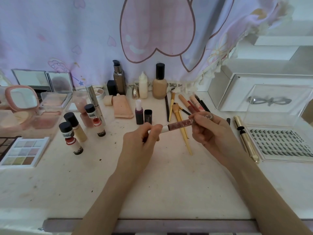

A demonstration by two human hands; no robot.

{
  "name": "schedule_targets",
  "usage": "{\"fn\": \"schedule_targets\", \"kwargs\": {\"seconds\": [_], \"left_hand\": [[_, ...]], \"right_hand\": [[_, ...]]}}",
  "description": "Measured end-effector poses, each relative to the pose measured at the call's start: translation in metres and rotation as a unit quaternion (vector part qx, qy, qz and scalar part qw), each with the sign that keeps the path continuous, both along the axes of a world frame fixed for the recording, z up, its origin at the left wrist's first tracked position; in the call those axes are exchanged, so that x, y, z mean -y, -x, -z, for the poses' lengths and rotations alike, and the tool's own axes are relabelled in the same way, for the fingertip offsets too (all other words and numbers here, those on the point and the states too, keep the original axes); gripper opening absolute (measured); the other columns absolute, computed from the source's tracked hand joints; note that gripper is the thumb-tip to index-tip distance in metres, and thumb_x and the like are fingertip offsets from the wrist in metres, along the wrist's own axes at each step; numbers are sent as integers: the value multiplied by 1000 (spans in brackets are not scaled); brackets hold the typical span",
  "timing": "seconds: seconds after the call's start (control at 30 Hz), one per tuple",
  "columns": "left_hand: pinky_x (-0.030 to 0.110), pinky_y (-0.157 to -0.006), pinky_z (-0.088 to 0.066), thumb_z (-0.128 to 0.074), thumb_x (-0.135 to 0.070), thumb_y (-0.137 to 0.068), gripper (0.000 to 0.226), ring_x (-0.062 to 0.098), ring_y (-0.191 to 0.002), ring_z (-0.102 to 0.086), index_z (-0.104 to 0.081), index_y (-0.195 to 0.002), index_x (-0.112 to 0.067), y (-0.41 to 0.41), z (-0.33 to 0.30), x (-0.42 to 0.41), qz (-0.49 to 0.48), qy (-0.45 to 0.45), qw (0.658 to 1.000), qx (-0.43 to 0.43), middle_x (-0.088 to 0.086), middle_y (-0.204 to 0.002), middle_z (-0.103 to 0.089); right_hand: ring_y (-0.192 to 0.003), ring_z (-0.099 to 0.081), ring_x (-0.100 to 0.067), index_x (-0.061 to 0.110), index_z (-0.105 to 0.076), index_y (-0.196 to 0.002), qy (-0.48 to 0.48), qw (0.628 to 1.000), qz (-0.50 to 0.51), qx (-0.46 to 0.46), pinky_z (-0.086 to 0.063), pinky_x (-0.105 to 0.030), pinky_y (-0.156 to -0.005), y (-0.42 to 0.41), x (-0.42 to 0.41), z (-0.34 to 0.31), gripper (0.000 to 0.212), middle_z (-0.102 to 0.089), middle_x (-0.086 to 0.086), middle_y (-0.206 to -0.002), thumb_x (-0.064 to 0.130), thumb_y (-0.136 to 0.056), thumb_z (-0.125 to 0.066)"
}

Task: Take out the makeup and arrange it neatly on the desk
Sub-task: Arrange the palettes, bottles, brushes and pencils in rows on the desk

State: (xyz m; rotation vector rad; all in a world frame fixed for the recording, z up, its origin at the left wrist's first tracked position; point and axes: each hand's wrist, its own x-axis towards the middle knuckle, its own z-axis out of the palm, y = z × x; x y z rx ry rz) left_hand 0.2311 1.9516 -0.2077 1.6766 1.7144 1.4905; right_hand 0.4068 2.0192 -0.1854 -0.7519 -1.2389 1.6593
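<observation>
Above the middle of the white desk (169,184) I hold a lip gloss tube (181,125) with a reddish-brown body and a white cap end. My left hand (142,138) pinches the white cap end. My right hand (211,131) grips the tube's other end. The tube lies roughly level between both hands, clear of the desk. Makeup stands along the back: a beige foundation bottle (159,83), a grey pump bottle (119,78) and small black-capped bottles (72,131).
At the left lie an eyeshadow palette (23,151), compacts and mirrors (22,100). Yellow brushes (183,133) and lip pencils (196,102) lie behind my hands. A gold mascara (245,139), a lash tray (279,143) and a clear box (271,99) sit at the right.
</observation>
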Motion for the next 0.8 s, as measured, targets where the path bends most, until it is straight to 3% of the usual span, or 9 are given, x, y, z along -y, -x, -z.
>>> {"fn": "schedule_targets", "kwargs": {"seconds": [0.03, 0.1, 0.2, 0.3, 0.4, 0.47, 0.57, 0.63, 0.8], "left_hand": [[10, -50, -38, -36, -65, -74, 32, 3, -52, -49, -50, -73, -37, 1, 0, -1, -2, -1, 1000, 8, -10, -52, -49], [8, -57, -40, -56, -45, -81, 15, 0, -59, -52, -47, -93, -40, 3, 0, -1, 33, 2, 999, 35, -11, -64, -55], [8, -65, -41, -64, -18, -84, 29, 2, -69, -52, -45, -93, -38, 6, 1, -1, 53, -25, 998, 7, -21, -79, -56], [8, -55, -38, -52, -33, -86, 9, 1, -59, -47, -50, -77, -35, 3, -3, -1, -4, -19, 1000, 22, -11, -63, -53], [13, -46, -34, -40, -51, -80, 34, 3, -50, -42, -55, -67, -24, 4, -3, -3, -69, -5, 995, 67, -9, -52, -50], [18, -47, -34, -42, -57, -77, 37, 5, -49, -42, -57, -71, -24, 5, -6, -3, -63, -7, 992, 112, -8, -51, -51], [17, -47, -39, -53, -41, -79, 24, 5, -51, -46, -53, -99, -29, 8, -11, -1, 65, -34, 975, 207, -3, -62, -54], [15, -51, -42, -52, -29, -82, 27, 5, -55, -48, -54, -108, -25, 11, -10, 0, 114, -54, 973, 195, -3, -69, -56], [15, -47, -38, -51, -34, -81, 19, 4, -50, -42, -61, -88, -20, 14, -11, -1, 60, -51, 972, 223, -6, -57, -52]], "right_hand": [[-43, -40, -10, 14, -73, -72, 1, 1000, -1, -4, -30, -19, -42, 0, 0, 0, 13, -53, -2, -54, 19, -75, -61], [-45, -44, -10, 15, -73, -73, 9, 1000, 3, -9, -33, -18, -43, 0, -1, 0, 13, -55, -3, -56, 17, -74, -61], [-46, -46, -10, 14, -73, -73, 17, 1000, 6, -11, -35, -18, -43, -2, -2, 0, 11, -57, -4, -58, 17, -73, -62], [-49, -49, -11, 13, -72, -75, 8, 1000, -7, -3, -37, -19, -45, -2, -2, 1, 11, -58, -4, -60, 15, -74, -61], [-59, -58, -12, 10, -67, -83, -15, 999, -28, 10, -45, -19, -51, -1, -1, 5, 11, -63, -5, -66, 11, -73, -61], [-64, -58, -14, 9, -63, -89, -36, 998, -36, 27, -45, -20, -53, 0, -1, 6, 14, -67, -7, -72, 3, -76, -59], [-62, -57, -14, 8, -63, -89, -34, 998, -36, 33, -44, -20, -52, -1, -2, 5, 14, -68, -10, -73, 5, -76, -59], [-58, -56, -13, 9, -66, -84, -21, 999, -36, 31, -43, -19, -50, -3, -3, 6, 8, -66, -8, -68, 11, -79, -60], [-62, -56, -14, 10, -63, -89, -38, 996, -54, 59, -44, -19, -53, -4, -3, 6, 13, -67, -7, -72, 10, -76, -62]]}}
